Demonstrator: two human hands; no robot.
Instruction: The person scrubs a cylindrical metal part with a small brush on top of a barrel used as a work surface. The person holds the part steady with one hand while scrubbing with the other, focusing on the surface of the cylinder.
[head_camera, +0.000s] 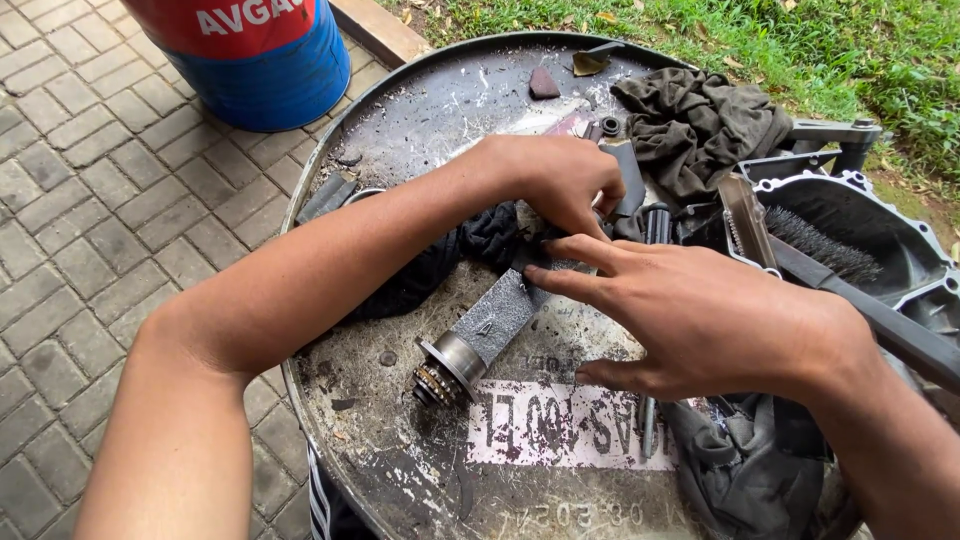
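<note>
Both hands are working 1 strip of grey abrasive cloth (500, 312) wrapped over a metal shaft (452, 362) lying on the drum top (420, 110). Left hand (555, 180) is pinching closed on the strip's far end, keeping it taut. Right hand (700, 320) is lying open, fingers flat, pressing the strip down so it's gripping the shaft. Wire brush (825, 245) and dark rag (690, 125) are sitting nearby, within reach.

Left hand (560, 180) curled, right hand (690, 320) spread flat, fingers meeting.
</note>
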